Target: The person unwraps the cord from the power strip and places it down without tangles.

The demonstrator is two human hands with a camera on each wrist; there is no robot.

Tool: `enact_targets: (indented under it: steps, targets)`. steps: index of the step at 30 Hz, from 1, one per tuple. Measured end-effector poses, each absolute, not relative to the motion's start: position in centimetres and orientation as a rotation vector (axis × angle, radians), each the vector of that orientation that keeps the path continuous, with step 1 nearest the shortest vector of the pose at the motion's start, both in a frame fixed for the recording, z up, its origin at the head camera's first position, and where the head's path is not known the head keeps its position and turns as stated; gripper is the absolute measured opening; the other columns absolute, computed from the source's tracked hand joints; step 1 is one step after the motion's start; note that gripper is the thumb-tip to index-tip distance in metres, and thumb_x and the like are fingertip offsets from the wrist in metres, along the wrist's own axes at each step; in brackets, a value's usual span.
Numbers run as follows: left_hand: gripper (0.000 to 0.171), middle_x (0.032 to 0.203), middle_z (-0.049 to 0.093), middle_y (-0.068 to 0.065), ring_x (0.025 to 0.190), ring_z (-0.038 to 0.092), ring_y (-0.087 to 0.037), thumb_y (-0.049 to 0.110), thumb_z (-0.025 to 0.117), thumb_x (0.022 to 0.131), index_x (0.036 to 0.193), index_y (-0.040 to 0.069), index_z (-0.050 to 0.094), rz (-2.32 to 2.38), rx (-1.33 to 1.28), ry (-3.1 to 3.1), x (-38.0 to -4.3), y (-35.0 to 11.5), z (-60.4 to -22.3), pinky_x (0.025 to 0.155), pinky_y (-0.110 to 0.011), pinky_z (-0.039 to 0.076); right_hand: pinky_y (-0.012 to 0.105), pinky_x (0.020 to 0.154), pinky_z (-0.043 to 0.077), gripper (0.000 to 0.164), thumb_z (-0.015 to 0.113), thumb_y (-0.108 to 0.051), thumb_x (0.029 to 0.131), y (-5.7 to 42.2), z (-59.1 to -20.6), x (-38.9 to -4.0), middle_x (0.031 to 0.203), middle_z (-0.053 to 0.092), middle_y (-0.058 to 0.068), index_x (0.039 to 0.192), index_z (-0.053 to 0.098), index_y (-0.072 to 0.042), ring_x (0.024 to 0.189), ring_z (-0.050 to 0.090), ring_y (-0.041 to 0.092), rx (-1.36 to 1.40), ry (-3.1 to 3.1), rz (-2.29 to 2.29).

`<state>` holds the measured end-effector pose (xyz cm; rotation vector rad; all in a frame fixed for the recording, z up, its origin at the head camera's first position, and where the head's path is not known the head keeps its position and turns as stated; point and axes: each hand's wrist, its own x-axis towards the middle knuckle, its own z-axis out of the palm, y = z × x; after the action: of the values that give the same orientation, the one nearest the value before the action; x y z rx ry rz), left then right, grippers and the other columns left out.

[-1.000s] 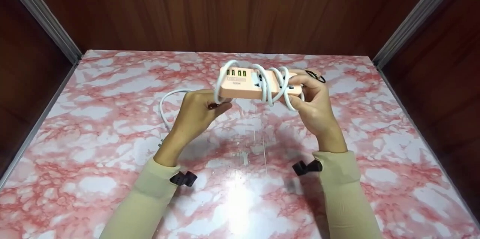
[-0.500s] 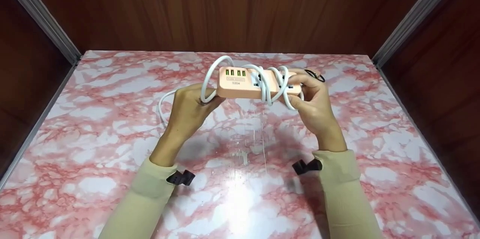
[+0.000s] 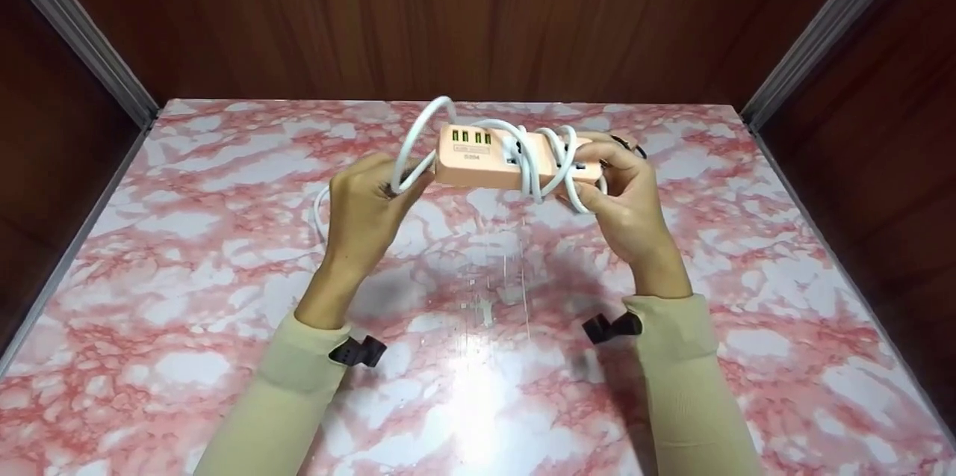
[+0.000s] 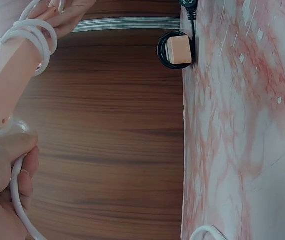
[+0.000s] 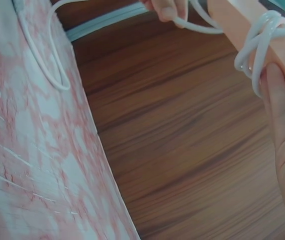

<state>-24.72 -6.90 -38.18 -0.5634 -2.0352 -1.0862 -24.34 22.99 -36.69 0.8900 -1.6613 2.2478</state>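
A peach power strip (image 3: 478, 162) with green-lined USB ports is held up above the table, its white cord (image 3: 529, 170) looped several times round its middle and right part. My right hand (image 3: 631, 211) grips the strip's right end, thumb in front and fingers over the top. My left hand (image 3: 366, 207) pinches the cord just off the strip's left end, where a loose loop arches up beside the USB ports. In the left wrist view the cord (image 4: 16, 187) runs through the curled left fingers and trails down. Its far part lies on the table left of that hand.
A peach block wound with black cable (image 4: 179, 50) sits at the table's back edge, mostly hidden behind my right hand in the head view. Brown wood-grain panels (image 3: 448, 20) wall the marbled pink-and-white table (image 3: 747, 237) at the back and sides.
My left hand has moved left and a little up, drawing the cord loop off the strip's left end. That loop now stands wider and higher. My right hand keeps its grip, the strip slightly raised.
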Motion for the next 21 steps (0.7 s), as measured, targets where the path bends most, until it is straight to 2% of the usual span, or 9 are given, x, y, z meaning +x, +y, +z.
enact_targets:
  steps: [6,14,21]
  targets:
    - [0.016,0.070,0.066,0.008,0.058,0.046,-0.005,0.030,0.078,0.084,0.097,0.022,0.080,-1.122,-0.502,-1.977,-24.9,-7.3,-37.9,0.053,-0.016,0.034,0.031,0.076,0.057,0.027,0.065,0.018,0.078,23.1,-36.8,-24.5,0.123,0.054,0.023,0.103,0.066,0.009,0.107,0.057,0.030,0.863,-1.668,2.267]
    - [0.013,0.077,0.069,0.004,0.067,0.060,-0.005,0.020,0.078,0.084,0.096,0.014,0.080,-1.181,-0.476,-1.893,-24.8,-8.3,-37.2,0.062,-0.018,0.050,0.029,0.071,0.056,0.025,0.067,0.016,0.080,23.2,-36.9,-24.6,0.124,0.054,0.022,0.104,0.065,0.009,0.100,0.059,0.027,0.827,-1.701,2.248]
    - [0.014,0.078,0.069,0.004,0.069,0.061,-0.005,0.019,0.078,0.084,0.099,0.019,0.080,-1.184,-0.475,-1.838,-24.5,-8.6,-36.3,0.064,-0.018,0.049,0.030,0.074,0.055,0.026,0.067,0.015,0.081,23.5,-37.0,-24.7,0.124,0.055,0.021,0.107,0.065,0.008,0.105,0.057,0.029,0.821,-1.699,2.240]
